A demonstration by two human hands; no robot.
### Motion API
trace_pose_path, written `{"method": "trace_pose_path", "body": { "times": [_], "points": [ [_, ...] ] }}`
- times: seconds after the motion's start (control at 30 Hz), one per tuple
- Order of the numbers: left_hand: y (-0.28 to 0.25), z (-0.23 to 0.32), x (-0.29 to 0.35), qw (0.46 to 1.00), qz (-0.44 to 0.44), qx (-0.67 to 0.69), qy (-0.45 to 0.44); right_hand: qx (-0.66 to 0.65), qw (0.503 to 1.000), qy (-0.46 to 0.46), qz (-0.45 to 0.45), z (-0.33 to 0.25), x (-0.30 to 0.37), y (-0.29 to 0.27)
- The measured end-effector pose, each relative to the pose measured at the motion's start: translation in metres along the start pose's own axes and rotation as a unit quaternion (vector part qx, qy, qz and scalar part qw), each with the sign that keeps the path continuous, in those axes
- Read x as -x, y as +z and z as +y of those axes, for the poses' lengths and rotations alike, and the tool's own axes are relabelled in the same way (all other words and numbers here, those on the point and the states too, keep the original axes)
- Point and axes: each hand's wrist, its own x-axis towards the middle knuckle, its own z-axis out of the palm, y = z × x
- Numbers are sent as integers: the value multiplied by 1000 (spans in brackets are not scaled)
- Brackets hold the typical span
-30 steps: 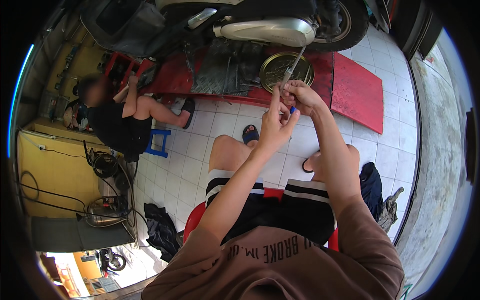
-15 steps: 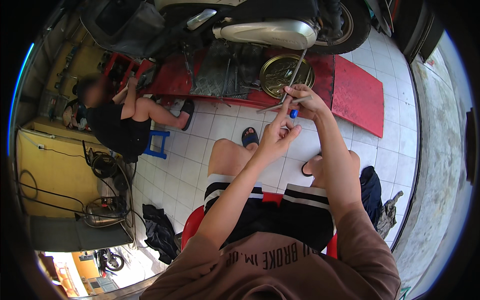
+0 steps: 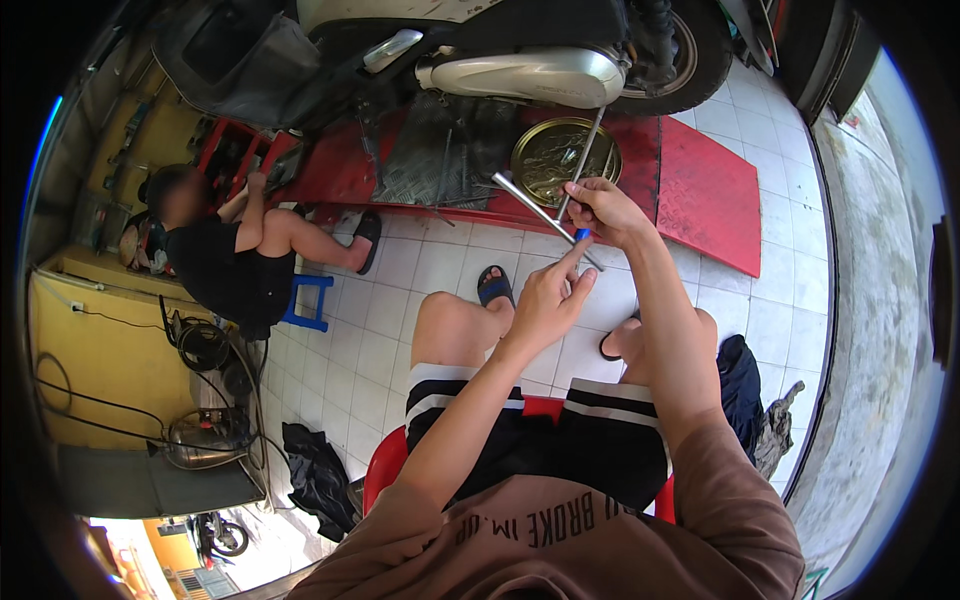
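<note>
A T-handle socket wrench runs from my hands up to the edge of the silver engine cover [image 3: 540, 77] of a scooter; its long shaft [image 3: 588, 150] is steel. My right hand [image 3: 608, 210] has its fingers closed round the shaft just above the crossbar [image 3: 527, 200]. The bar slants from upper left to lower right, and a blue end piece [image 3: 582, 235] shows by the joint. Just below, my left hand [image 3: 545, 308] has its index finger stretched out to the bar by the blue piece, thumb apart, other fingers curled loosely. It grips nothing visible.
Beneath the shaft, a round gold-coloured tray [image 3: 517, 150] lies on the red lift platform [image 3: 705, 200]. A rear tyre [image 3: 710, 60] stands at upper right. Another person [image 3: 225, 240] sits at the left on a blue stool [image 3: 308, 302]. A dark cloth [image 3: 318, 475] lies on the floor.
The wrench's crossbar has turned, from nearly level to slanting down to the right. My left hand has dropped slightly from the shaft to the bar's lower side; my right hand stays on the shaft.
</note>
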Motion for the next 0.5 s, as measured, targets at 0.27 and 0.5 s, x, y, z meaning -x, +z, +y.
{"method": "trace_pose_path", "body": {
  "times": [0.27,0.5],
  "points": [
    [2,3,-10,875,144,449,-109,1,1000,5,9,0,-3,0],
    [10,-2,-5,972,-66,223,-38,1,1000,16,3,-3,-1,2]
  ]
}}
